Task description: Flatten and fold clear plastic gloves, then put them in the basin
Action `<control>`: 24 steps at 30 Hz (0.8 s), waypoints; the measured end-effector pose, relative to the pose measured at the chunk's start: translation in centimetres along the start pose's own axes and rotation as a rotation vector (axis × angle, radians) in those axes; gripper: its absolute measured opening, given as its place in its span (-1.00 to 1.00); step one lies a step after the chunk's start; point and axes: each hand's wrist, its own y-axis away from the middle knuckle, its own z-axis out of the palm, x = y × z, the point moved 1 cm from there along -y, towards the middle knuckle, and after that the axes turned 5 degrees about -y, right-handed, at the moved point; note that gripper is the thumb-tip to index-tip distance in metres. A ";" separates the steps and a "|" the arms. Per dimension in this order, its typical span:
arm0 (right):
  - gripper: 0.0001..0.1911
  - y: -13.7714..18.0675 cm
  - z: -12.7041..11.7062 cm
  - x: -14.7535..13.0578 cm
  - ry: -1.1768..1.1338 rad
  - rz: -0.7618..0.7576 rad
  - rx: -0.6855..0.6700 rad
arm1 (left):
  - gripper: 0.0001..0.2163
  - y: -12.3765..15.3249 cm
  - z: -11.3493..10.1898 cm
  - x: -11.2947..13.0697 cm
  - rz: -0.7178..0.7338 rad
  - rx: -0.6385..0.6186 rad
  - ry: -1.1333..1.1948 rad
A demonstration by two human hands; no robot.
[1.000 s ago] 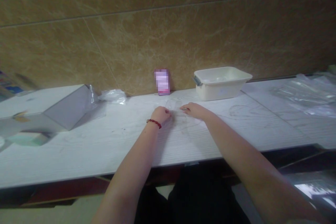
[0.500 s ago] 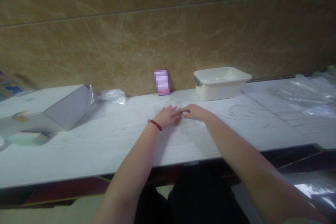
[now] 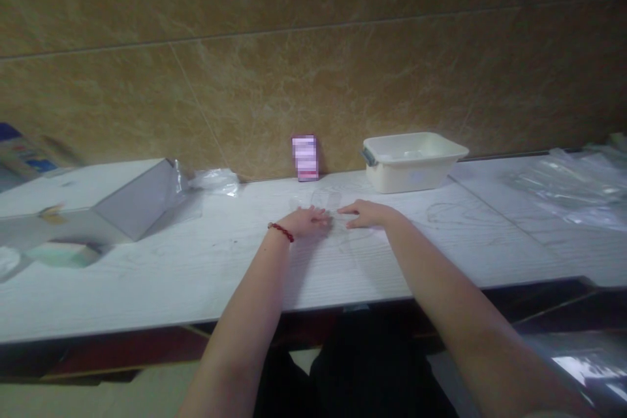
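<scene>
My left hand (image 3: 308, 221), with a dark red beaded bracelet (image 3: 281, 231) at its wrist, reaches over the middle of the white tabletop with its fingers stretched out. Facing it from the right is my right hand (image 3: 368, 214), thumb and forefinger apart; a narrow gap separates the fingertips of both hands. A faint, clear, see-through piece (image 3: 327, 198), perhaps thin plastic, lies flat on the wood grain just beyond the fingers. Its outline is too faint to name its kind, and I cannot tell whether the fingers touch it.
A phone (image 3: 306, 158) leans upright against the tiled wall. To its right stands a cream plastic bin (image 3: 414, 170) with a grey handle. Clear plastic bags (image 3: 573, 189) lie far right. A white box (image 3: 112, 202), crumpled clear plastic (image 3: 215, 181) and a pale green block (image 3: 64, 254) are at left.
My hands have drawn apart: fingertips that met or nearly met now have a gap between them. My left hand has shifted slightly left. The view has tilted a little.
</scene>
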 end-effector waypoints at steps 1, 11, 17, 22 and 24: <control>-0.41 0.0 0.0 0.1 -0.010 -0.011 0.005 | -0.64 0.3 -0.4 -0.1 -0.029 0.075 0.012; -0.49 0.5 -0.6 -0.3 -0.144 -0.031 0.094 | -0.72 8.2 -1.3 -0.9 0.035 0.302 0.058; -0.62 0.6 -2.2 -1.8 -0.099 0.043 0.133 | -0.61 12.7 0.8 -0.8 0.161 0.191 0.202; -0.68 3.9 -1.5 -5.0 0.020 -0.114 0.065 | -0.67 13.7 2.7 -0.7 0.173 0.210 0.195; -0.69 5.9 -0.4 -6.0 0.021 -0.180 0.014 | -0.71 13.5 3.3 -0.6 0.166 0.242 0.180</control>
